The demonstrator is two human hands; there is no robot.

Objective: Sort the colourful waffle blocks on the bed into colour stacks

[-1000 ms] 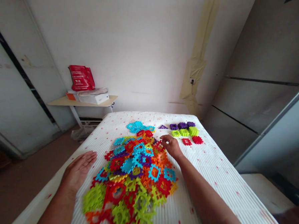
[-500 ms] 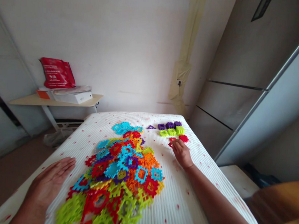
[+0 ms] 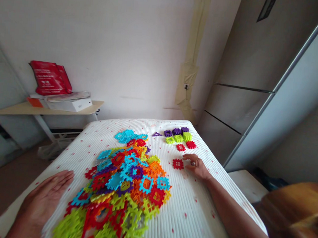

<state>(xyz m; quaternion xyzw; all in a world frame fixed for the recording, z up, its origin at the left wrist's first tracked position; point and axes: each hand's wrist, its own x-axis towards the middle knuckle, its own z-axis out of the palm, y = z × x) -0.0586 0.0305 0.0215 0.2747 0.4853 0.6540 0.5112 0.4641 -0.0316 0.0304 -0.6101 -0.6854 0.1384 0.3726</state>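
A large heap of plastic interlocking pieces (image 3: pixel 129 183) in several colours spreads over the bed-like surface (image 3: pixel 177 219). My left hand (image 3: pixel 47 195) rests flat to the left of the heap, fingers stretched out, holding nothing. On the other side, my right hand (image 3: pixel 195 165) hovers low with its fingers apart and slightly curled. Just left of its fingertips lies a red square window piece (image 3: pixel 178 164). Beyond it are another red piece (image 3: pixel 181 147) and a red stack (image 3: pixel 191 145). Green stacks (image 3: pixel 178 138) and purple stacks (image 3: pixel 176 131) stand in rows behind these.
A purple triangle piece (image 3: pixel 157 134) lies left of the purple row. Blue pieces (image 3: pixel 128 136) are grouped at the heap's far end. At left, a small table (image 3: pixel 92 109) carries a red bag (image 3: pixel 49 78) and a white box (image 3: pixel 69 104). A grey cabinet (image 3: pixel 228 112) stands right.
My right hand has drawn back toward me and opened from the red pieces. One red square now lies nearer, apart from the other. The view has shifted slightly right.
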